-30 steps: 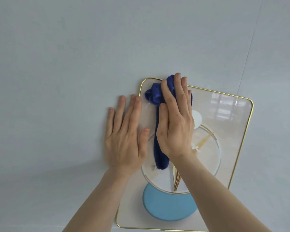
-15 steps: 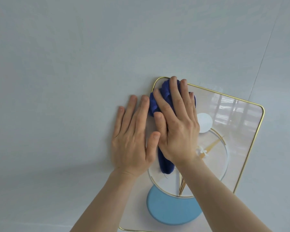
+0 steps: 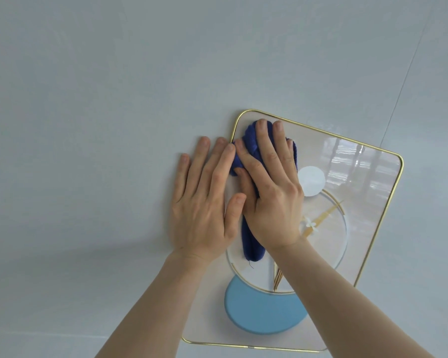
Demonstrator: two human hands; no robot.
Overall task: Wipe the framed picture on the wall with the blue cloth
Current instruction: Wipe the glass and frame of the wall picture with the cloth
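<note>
The framed picture (image 3: 367, 202) hangs tilted on the wall, with a thin gold rim, glossy beige glass, a white disc, gold lines and a light blue circle. A dark blue cloth (image 3: 251, 246) lies bunched against the glass near the picture's upper left corner. My right hand (image 3: 269, 192) presses flat on the cloth, fingers spread over it. My left hand (image 3: 204, 200) lies flat with fingers apart, mostly on the wall, its thumb and forefinger across the frame's left edge, touching my right hand. Most of the cloth is hidden under my right hand.
A plain pale grey wall (image 3: 114, 125) surrounds the picture. A thin vertical seam (image 3: 401, 94) runs down the wall at the upper right. Window reflections show on the glass at the picture's upper right.
My right hand has slid the cloth left, toward the frame's left edge. It now touches my left hand, which stays on the wall. The view has shifted slightly.
</note>
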